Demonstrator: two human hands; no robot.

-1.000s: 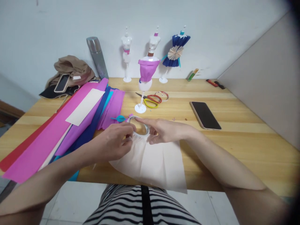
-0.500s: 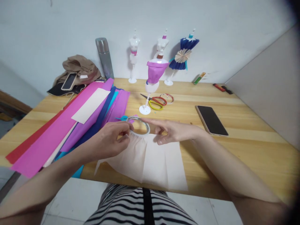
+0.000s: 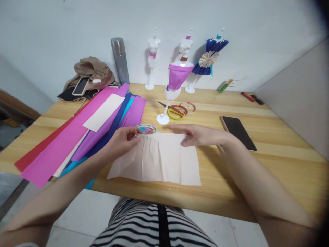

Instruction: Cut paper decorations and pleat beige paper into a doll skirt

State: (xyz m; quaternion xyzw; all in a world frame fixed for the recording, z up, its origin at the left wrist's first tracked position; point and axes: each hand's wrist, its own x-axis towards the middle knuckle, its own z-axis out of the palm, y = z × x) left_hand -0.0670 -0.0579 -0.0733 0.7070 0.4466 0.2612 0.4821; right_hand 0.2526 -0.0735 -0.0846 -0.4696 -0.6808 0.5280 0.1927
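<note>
A cream sheet of paper lies flat on the wooden table, gathered into small pleats at its far left edge. My left hand is closed in a pinch on a roll of tape at that pleated edge. My right hand lies open, fingers stretched flat, pressing the paper's far right edge. A small mannequin in a purple paper wrap stands just beyond the tape.
Long coloured paper sheets fan out at left. Scissors and another tape ring lie behind the mannequin, a phone at right. Two more mannequins, a flask and a cloth bundle with a phone stand by the wall.
The paper now lies flatter and further onto the table. My left hand and the tape have shifted to its far left edge, and my right hand has slid right along the far edge.
</note>
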